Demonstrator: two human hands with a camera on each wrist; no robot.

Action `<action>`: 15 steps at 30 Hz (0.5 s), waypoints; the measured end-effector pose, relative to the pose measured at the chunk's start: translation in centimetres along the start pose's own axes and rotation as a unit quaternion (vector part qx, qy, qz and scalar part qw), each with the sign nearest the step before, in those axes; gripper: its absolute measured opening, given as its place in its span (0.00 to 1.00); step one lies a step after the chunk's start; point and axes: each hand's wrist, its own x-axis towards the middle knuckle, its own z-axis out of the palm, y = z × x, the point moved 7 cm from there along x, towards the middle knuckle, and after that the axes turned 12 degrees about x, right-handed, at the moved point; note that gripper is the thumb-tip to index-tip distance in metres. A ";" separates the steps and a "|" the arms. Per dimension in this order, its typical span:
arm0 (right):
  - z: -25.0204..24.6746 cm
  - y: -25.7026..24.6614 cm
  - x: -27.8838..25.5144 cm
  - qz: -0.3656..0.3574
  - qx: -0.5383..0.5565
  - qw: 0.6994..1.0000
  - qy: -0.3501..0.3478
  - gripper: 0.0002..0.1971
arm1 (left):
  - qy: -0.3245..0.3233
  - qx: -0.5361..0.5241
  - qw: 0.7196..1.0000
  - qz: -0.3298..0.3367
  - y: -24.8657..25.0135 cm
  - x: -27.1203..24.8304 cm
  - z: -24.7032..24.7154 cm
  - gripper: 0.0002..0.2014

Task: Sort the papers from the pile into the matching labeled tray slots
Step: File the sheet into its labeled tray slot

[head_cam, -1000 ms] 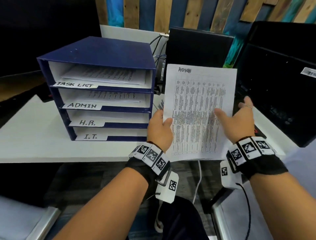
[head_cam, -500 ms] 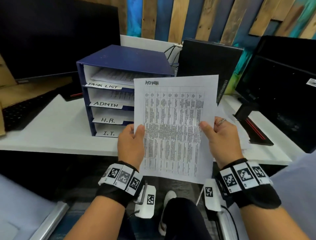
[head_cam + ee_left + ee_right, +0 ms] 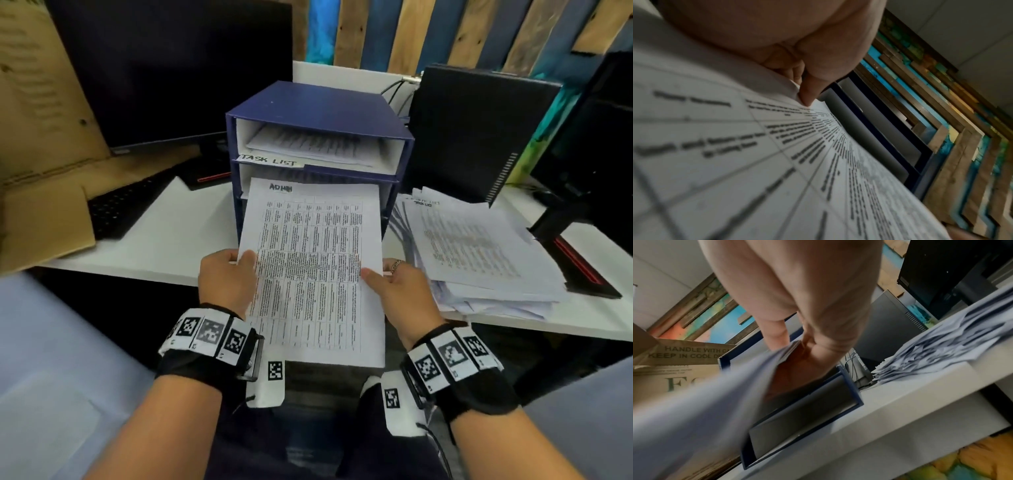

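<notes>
from the head view we hold one printed sheet (image 3: 313, 274) by its two long edges, in front of the blue tray stack (image 3: 322, 113). our left hand (image 3: 226, 281) pinches the left edge, thumb on top of the print; our right hand (image 3: 400, 291) pinches the right edge the same way, a ring on one finger. the sheet is headed "admin" in handwriting, and its far edge lies over the second slot, just under the top slot's "task list" label (image 3: 270, 160). the lower labels are hidden behind the sheet. the pile of papers (image 3: 479, 253) lies on the white desk (image 3: 164, 240) just right of the stack. a dark monitor (image 3: 171, 68) and a keyboard (image 3: 126, 205) sit to the left, beside a cardboard box (image 3: 37, 137).

from the left wrist we see the thumb (image 3: 812, 91) pressed on the sheet's (image 3: 777, 162) edge, fingers curled beneath it, with the blue tray fronts (image 3: 879, 139) right behind.

from the right wrist the sheet (image 3: 701, 405) is a blur (too close to read), clamped between thumb (image 3: 777, 335) and fingers (image 3: 826, 344). the blue stack (image 3: 851, 386) stands past it, and the pile (image 3: 949, 344) rests on the desk (image 3: 900, 402) to the right.
</notes>
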 end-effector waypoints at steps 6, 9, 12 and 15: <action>1.1 0.1 0.5 0.001 -0.008 1.000 -0.008 0.06 | -0.009 0.001 1.000 0.029 3.1 2.9 -1.2 0.14; 0.6 -1.2 1.9 -0.024 -0.014 0.999 0.043 0.05 | -0.050 0.000 0.998 0.024 3.9 3.7 -1.0 0.18; 0.4 -3.2 3.5 -0.041 -0.037 0.996 0.075 0.05 | -0.123 0.002 0.992 0.003 3.2 3.8 -0.5 0.16; 0.5 -5.1 4.7 -0.058 -0.044 0.991 0.110 0.15 | -0.138 -0.032 0.990 -0.015 2.5 3.4 -0.1 0.13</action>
